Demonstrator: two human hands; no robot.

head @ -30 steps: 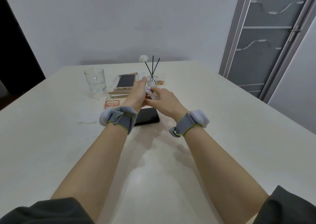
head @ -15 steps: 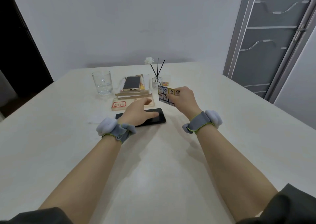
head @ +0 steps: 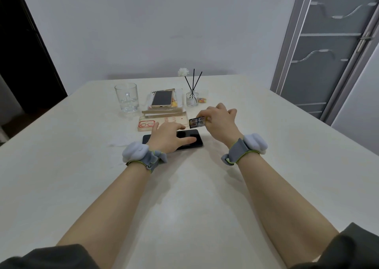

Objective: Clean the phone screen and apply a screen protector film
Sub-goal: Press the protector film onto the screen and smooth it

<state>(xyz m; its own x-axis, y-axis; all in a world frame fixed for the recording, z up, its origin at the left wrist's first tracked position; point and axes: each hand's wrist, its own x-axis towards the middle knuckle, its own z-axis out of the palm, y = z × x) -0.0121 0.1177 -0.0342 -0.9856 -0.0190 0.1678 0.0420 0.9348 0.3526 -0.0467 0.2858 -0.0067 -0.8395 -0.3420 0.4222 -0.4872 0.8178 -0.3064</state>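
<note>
From my end, the black phone (head: 191, 133) lies flat on the pale table (head: 184, 197), screen up and long side towards me, a little past mid-table. My left hand (head: 167, 138) rests on top of it, fingers straight and spread, the thumb laid across the glass near its right end; the hand hides much of the phone's left half. My right hand (head: 221, 124) hangs just above and beyond the phone's right end, thumb and fingertips pinching a small printed card (head: 196, 122) with a grid of dark squares, held clear of the table.

Just behind the phone is a clear phone case (head: 170, 120) with a red-ringed camera cut-out at its left. Behind that, a gold phone (head: 162, 98) sits on a low stack of flat boxes (head: 164, 111). A glass mug (head: 127, 97) stands to the left of the stack, and a small reed diffuser bottle (head: 192, 98) to its right, with a few coloured sweets (head: 202, 100) beside the bottle. Both wrists wear grey padded bands (head: 246, 148).
</note>
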